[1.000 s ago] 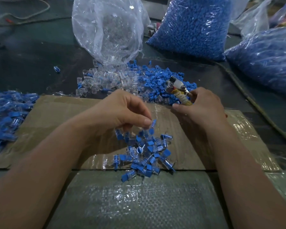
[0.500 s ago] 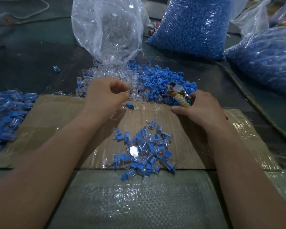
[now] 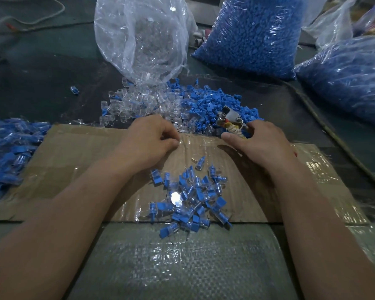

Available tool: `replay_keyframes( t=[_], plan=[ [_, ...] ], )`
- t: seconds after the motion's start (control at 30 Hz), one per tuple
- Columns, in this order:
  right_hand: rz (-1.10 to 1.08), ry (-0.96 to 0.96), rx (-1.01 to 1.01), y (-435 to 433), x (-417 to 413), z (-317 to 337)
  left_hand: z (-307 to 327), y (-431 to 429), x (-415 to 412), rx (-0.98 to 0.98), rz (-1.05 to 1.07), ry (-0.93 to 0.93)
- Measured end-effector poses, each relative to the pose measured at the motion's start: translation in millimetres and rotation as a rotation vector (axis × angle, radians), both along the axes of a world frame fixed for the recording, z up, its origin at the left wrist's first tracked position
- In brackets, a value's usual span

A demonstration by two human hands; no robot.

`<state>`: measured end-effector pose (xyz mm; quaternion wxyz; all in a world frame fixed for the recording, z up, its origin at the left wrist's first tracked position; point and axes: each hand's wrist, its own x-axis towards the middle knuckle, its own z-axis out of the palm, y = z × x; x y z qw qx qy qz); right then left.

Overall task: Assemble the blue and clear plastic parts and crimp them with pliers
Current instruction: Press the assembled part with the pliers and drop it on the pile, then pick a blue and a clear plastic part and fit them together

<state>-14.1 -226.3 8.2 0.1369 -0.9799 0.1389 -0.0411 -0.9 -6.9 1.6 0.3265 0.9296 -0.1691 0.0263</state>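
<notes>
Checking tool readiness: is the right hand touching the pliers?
Touching. The head view shows the right hand gripping the pliers, with its fingers curled round their wrapped handles.

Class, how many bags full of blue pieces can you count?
2. The tall blue bag stands at the back, right of the clear bag; the second blue bag lies at the right edge, partly cut off. More may be hidden.

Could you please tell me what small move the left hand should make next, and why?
Probably reach the left hand slightly forward to pick a piece from the loose clear parts just beyond it. Its fingers are curled at the far edge of the cardboard, their contents hidden, and the right hand grips the pliers beside the loose blue parts.
</notes>
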Motion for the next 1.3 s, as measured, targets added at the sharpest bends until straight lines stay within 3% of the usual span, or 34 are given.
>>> replay_keyframes(
  t=[0.1,0.2,0.33,0.57,0.97,1.3],
  plan=[
    [0.092,-0.289,0.027,7.1,-3.0,3.4,-2.0,-0.9,-0.5,-0.04,0.018,-0.032],
    [0.344,-0.527,0.025,24.3,-5.7,7.9,-1.7,-2.4,-2.2,-0.079,0.03,-0.042],
    [0.525,-0.365,-0.086,44.4,-0.3,-0.5,0.0,-4.1,-4.3,-0.07,0.028,-0.051],
    [0.556,-0.121,-0.282,44.4,10.8,-13.6,0.8,-5.6,-5.8,-0.079,0.018,-0.06],
    [0.483,-0.25,-0.13,43.6,11.7,-14.2,2.9,-7.7,-8.6,-0.071,0.015,-0.048],
    [0.697,-0.275,-0.117,47.9,9.5,-10.2,1.1,-7.8,-7.0,-0.073,0.021,-0.083]
  ],
)
